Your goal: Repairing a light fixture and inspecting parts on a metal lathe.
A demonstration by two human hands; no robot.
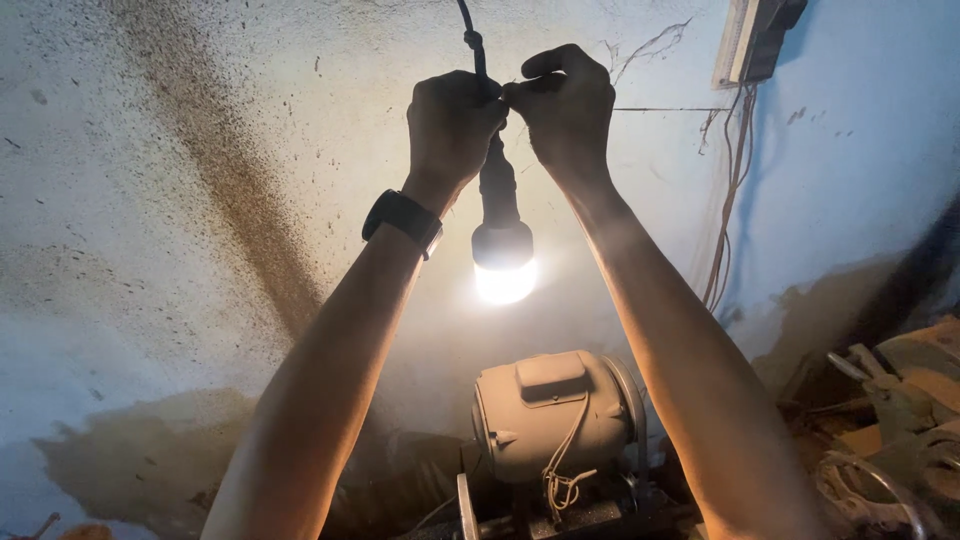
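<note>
While both arms are raised overhead, the scene reads as follows.

Left hand (pixel 452 125): curled shut around the black cord (pixel 477 50) just above the lamp holder; a dark wristwatch (pixel 402 222) sits on the wrist below it.

Right hand (pixel 566 105): knuckles touching the left hand, thumb and forefinger pinched on the same cord; what lies between the fingertips is hidden.

Cord: hangs from above the hands and shows a knot just over them; gripping it there likely steadies the hanging lamp.

Lamp holder (pixel 497 185): dark sleeve directly beneath the two fists, upright.

Lit bulb (pixel 504 268): hangs below the holder, between the forearms, and glares, washing out nearby detail.

Electric motor (pixel 555 412): dust-coated housing well below the hands, with a loose tied wire (pixel 565 470) dangling at its front.

Wall (pixel 200 200): stained, speckled plaster behind the hands.

Wall wiring (pixel 730 200): thin cables running down from a switch box (pixel 755 40), right of the right hand.

Cluttered metal parts (pixel 890 420): lower right, well apart from both hands.

Obstruction: nothing stands between the hands and the cord; the glare alone hinders the view.
</note>
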